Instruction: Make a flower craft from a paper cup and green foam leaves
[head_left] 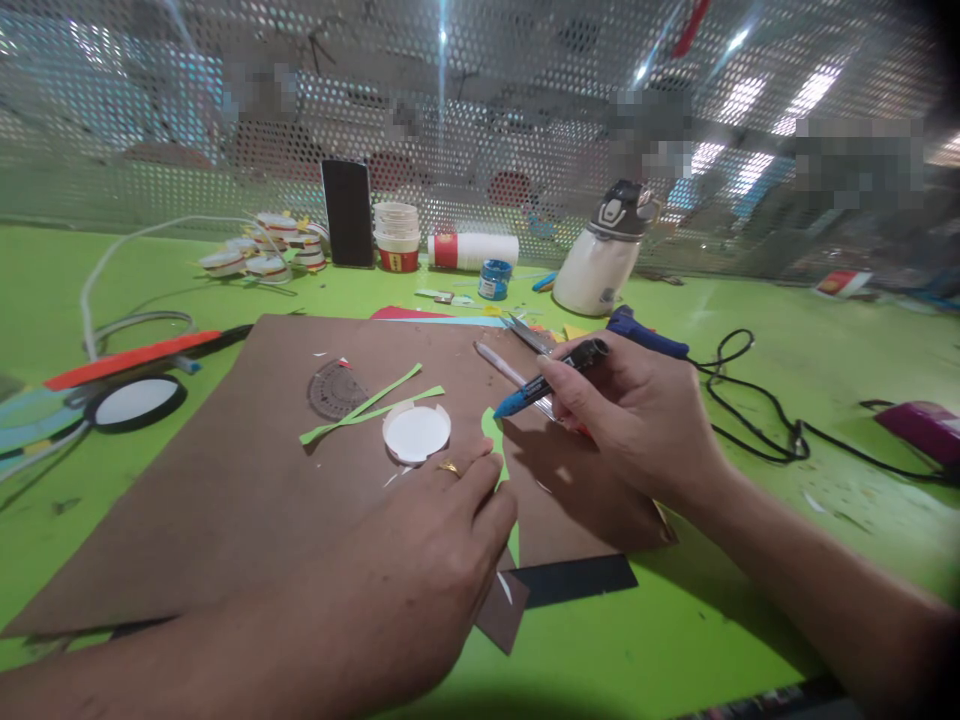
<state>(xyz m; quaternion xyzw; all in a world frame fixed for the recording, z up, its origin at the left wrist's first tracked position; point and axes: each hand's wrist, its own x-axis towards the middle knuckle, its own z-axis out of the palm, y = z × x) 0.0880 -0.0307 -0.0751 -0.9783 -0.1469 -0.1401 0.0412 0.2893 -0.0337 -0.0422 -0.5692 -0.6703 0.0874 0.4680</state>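
Note:
My right hand (637, 415) is closed around a blue-tipped marker (551, 378), its tip pointing left and down toward a small green paper piece (493, 432) on the brown paper sheet (225, 480). My left hand (427, 545), wearing a gold ring, lies fingers-down on the brown sheet, pressing on the green piece's edge. A white round lid (416, 432), two green paper strips (367, 405) and a clear protractor (334, 390) sit just beyond my left fingers. A pinkish pen (499, 365) and scissors (529, 335) lie behind the marker.
The green table (750, 560) holds a blue glue gun (645, 338) with black cord (757, 415), a white bottle (600, 265), paper cups (396, 238), a black phone (348, 212), a black-rimmed disc (135, 402), a red strip (127, 360) and a magenta object (922, 425). A perforated metal wall stands behind.

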